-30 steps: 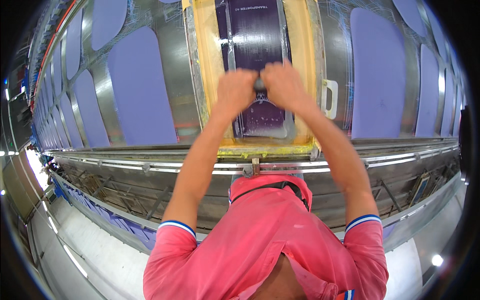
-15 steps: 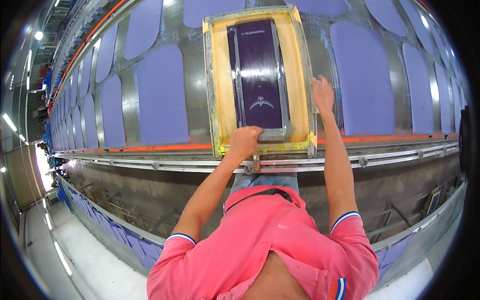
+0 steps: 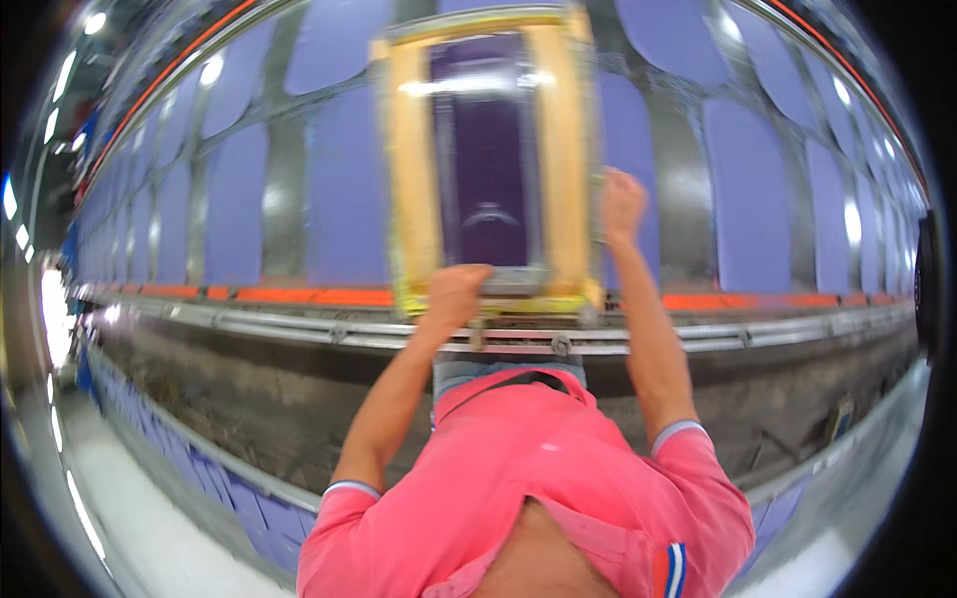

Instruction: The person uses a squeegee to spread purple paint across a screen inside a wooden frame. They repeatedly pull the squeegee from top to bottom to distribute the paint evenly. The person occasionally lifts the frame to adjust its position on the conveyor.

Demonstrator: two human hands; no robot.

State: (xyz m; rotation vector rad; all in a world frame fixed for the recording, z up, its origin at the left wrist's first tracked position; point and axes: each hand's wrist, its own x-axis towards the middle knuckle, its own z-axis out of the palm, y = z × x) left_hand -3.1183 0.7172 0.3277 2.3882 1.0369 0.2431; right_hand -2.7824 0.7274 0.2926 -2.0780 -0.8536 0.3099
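A screen-printing frame (image 3: 583,110) with a pale metal rim and a yellow band surrounds a dark purple mesh window (image 3: 488,159). A light arc-shaped print mark shows faintly near the window's lower end. My left hand (image 3: 459,292) is closed on the frame's near edge, left of the middle. At the right side rim, my right hand (image 3: 624,204) grips with bent fingers, partly smeared by motion. Under and beside the frame lie flat lilac panels (image 3: 349,189) on a long metal table; the frame overlaps the one on its right.
More lilac panels (image 3: 753,189) run in rows to both sides. An orange strip (image 3: 309,296) and a metal rail (image 3: 648,342) follow the near table edge. Behind me, lilac sheets (image 3: 239,498) hang along another long rack.
The frame has shifted along the table, apparently to the right, with both hands on it. It now overlaps a panel that stood apart on its right. The picture has become blurred.
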